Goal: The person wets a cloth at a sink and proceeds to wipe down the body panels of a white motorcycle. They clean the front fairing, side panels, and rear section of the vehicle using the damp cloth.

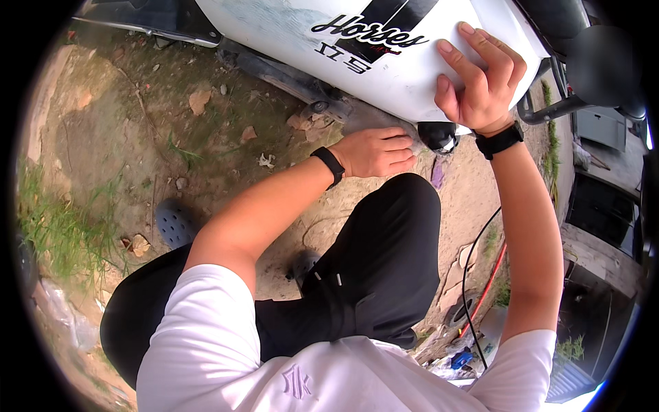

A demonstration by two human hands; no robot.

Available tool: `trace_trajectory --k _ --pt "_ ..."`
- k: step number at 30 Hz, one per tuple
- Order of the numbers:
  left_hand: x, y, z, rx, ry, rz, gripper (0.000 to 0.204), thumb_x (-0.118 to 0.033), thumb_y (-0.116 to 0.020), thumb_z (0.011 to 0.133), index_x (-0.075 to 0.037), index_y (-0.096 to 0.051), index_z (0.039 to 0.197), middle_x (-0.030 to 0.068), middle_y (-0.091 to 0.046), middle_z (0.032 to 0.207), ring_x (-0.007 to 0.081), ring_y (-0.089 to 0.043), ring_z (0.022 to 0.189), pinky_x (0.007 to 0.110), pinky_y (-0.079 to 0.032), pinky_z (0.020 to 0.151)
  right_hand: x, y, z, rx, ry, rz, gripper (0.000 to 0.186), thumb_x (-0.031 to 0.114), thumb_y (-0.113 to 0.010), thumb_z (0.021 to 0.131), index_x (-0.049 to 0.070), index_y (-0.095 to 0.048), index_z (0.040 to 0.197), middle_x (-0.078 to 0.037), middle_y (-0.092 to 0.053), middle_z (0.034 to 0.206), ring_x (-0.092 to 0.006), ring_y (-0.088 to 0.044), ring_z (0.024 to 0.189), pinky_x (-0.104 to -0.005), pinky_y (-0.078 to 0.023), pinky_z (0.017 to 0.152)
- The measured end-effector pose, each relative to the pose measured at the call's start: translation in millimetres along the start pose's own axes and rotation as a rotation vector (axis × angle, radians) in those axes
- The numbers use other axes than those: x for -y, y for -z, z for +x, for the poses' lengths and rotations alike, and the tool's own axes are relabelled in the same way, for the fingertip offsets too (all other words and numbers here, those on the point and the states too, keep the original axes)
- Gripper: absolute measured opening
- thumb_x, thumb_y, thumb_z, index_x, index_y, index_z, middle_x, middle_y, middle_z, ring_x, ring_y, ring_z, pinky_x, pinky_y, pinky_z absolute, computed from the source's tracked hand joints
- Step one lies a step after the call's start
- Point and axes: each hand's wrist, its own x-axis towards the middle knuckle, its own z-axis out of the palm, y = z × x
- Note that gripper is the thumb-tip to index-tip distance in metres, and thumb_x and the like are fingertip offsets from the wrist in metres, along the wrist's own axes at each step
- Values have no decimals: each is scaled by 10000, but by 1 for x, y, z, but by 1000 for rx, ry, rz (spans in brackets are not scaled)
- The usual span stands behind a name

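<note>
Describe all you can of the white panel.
The white panel looks like glossy plastic, with black lettering, broad black stripes and blue-grey streaks. It sits at the view's top, partly cropped, its lower edge slanting down rightward. The right hand lies spread on its right end; a round black part sits below.

So the white body panel point(405, 77) is super smooth and glossy, could be plastic or painted metal, can't tell. The round black piece point(437, 137) at its lower edge is shiny enough to throw highlights. The dark part point(288, 84) underneath looks dull and dusty, though. Ground point(237, 172) is rough, matt dirt, with a dry, papery leaf point(199, 101) on it. Clothes-wise: soft matt cloth for the white shirt point(343, 378), smooth dark fabric for the trousers point(374, 254). The clog point(173, 223) looks like matt foam or rubber, and that plastic sheeting point(74, 319) is crinkly and kinda shiny.
</note>
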Motion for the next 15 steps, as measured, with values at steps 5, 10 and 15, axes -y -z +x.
trace_trajectory --k 5,10,15 --pt "3 3 2 -34 -4 30 203 -147 -698 837 -113 -752 1030 -3 -692 1050 202 -647 1128 382 -535 1056 -3 3 -3 58 36 2 377 278 -676 900 158 -727 1253 -114 -658 1343 -272 -597 1155 -356 -409 1015" --pt "-3 -10 16 -102 -124 -18 142 -128 -695 831 -92 -740 960 16 -702 1005 207 -671 1094 377 -532 1063 -3 2 -3 52 33 21 371 276 -679 895 165 -730 1245 -111 -659 1344 -268 -606 1151 -353 -401 1011" --pt "9 -26 14 -34 -225 -75 86 -138 -699 794 -72 -732 837 56 -714 1005 214 -680 1105 308 -569 978 -3 1 -3 52 39 24 357 288 -672 905 174 -733 1238 -109 -664 1337 -262 -607 1147 -345 -399 1001"
